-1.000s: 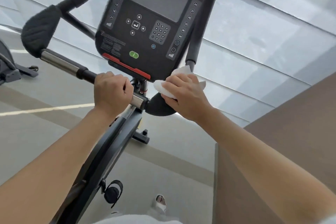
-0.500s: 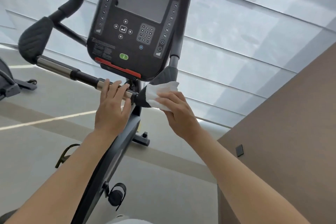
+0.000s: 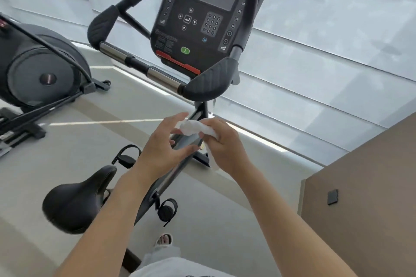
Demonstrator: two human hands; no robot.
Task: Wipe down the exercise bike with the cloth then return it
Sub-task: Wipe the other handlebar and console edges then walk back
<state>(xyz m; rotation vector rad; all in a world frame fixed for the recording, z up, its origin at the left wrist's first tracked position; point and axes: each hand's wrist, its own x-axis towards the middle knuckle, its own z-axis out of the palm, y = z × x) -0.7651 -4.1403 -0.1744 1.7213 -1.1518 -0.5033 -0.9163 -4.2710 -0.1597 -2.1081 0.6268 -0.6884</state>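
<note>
Cloth (image 3: 195,128) sits bunched between both hands just below the handlebar (image 3: 208,84), the right hand (image 3: 221,141) gripping it while the left hand (image 3: 164,141), fingers loosely spread, touches its end, likely refolding a fresh face.

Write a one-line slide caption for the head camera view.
Right hand holds a crumpled white cloth below the black exercise bike's handlebar; open left hand reaches toward it.

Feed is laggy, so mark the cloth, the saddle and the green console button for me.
cloth (image 3: 195,128), head view, bunched middle between the hands.
saddle (image 3: 74,198), head view, top of the seat.
green console button (image 3: 185,50), head view, its centre.
</note>
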